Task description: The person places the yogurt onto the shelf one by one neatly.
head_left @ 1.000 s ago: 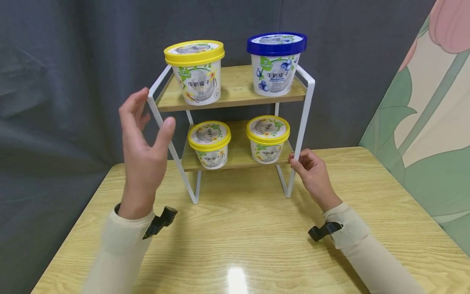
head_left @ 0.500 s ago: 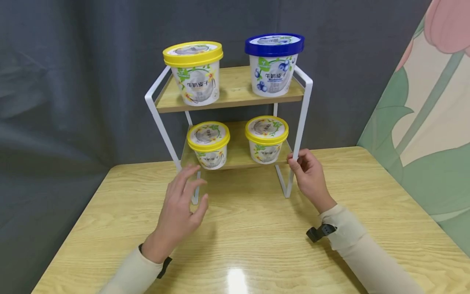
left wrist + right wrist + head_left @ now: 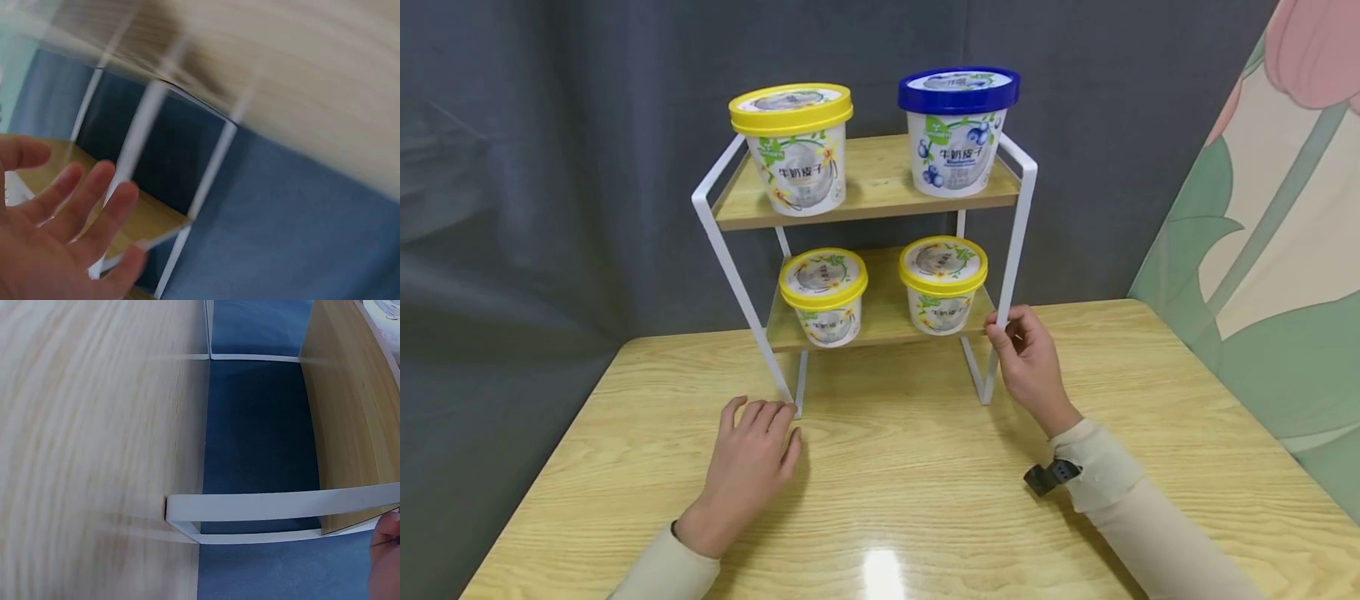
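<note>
A two-tier shelf with wooden boards and a white metal frame (image 3: 727, 267) stands on the table. My right hand (image 3: 1033, 371) pinches its right front leg, level with the lower board, thumb in front; most of that hand is outside the right wrist view. By the foot of the left front leg, my left hand (image 3: 748, 462) hovers low or rests on the table; I cannot tell which. Its fingers (image 3: 87, 200) are spread and hold nothing. On the upper board are a yellow-lidded tub (image 3: 805, 171) and a blue-lidded tub (image 3: 958, 150). Two smaller yellow-lidded tubs (image 3: 825, 287) occupy the lower board.
The pale wooden table (image 3: 910, 475) extends forward and to both sides of the shelf. A dark grey curtain (image 3: 550, 167) hangs behind it. At the right is a panel with a flower print (image 3: 1262, 275).
My left hand has come down from beside the upper left corner of the shelf to the foot of its left front leg. The right hand keeps its hold, and the tubs stay in place.
</note>
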`<state>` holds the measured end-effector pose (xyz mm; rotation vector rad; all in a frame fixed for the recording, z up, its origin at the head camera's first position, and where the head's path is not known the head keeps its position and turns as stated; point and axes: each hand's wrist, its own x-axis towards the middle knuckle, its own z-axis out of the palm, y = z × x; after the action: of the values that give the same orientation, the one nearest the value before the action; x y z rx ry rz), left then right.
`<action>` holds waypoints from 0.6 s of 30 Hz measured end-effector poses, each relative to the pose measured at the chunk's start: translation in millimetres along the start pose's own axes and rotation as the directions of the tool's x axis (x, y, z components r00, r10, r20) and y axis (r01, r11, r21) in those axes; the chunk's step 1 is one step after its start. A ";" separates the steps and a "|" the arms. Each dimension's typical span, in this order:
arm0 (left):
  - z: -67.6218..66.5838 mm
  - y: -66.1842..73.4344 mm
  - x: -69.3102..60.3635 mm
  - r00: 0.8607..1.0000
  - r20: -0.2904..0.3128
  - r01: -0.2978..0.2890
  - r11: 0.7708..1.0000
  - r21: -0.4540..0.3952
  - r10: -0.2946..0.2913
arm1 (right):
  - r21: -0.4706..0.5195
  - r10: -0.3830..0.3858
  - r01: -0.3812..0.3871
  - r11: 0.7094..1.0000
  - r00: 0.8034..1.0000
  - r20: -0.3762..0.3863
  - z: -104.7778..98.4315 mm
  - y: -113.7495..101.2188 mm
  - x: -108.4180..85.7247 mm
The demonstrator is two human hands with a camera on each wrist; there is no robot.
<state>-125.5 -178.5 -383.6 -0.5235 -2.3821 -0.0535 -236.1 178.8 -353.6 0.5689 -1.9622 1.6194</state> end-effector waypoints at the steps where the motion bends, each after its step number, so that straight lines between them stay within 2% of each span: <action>1: -0.1 -1.4 -1.6 0.999 0.038 0.035 0.999 -0.005 -0.034 | -0.022 -0.012 0.012 1.000 1.000 0.000 0.4 -0.3 -0.1; 4: -0.3 -6.1 -3.7 0.979 0.144 0.145 0.989 -0.017 -0.141 | -0.089 -0.048 0.050 0.995 0.999 0.021 -1.9 0.8 1.3; 6: -0.1 -8.8 -3.9 0.963 0.184 0.207 0.978 -0.027 -0.198 | -0.131 -0.077 0.082 0.988 0.996 0.044 -4.4 0.5 2.1; 8: 0.2 -12.1 -4.1 0.951 0.198 0.246 0.969 -0.025 -0.236 | -0.170 -0.100 0.111 0.979 0.992 0.077 -6.9 1.6 3.0; 11: 0.3 -17.3 -4.8 0.942 0.201 0.277 0.961 -0.019 -0.268 | -0.249 -0.124 0.153 0.956 0.984 0.127 -8.9 2.7 3.0; 14: 0.4 -22.1 -4.9 0.930 0.219 0.309 0.951 -0.028 -0.296 | -0.336 -0.098 0.146 0.931 0.983 0.154 -11.0 5.2 2.7; 16: 0.2 -24.2 -4.4 0.918 0.242 0.335 0.941 -0.045 -0.315 | -0.377 -0.048 0.108 0.920 0.985 0.165 -13.5 7.0 2.4; 18: -0.2 -25.4 -3.8 0.904 0.268 0.362 0.930 -0.066 -0.333 | -0.447 0.009 0.071 0.892 0.985 0.174 -17.0 9.5 1.4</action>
<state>-132.5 -203.2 -383.3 -0.1529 -2.7108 -0.3025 -240.8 197.4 -357.6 0.5596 -2.3444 1.0597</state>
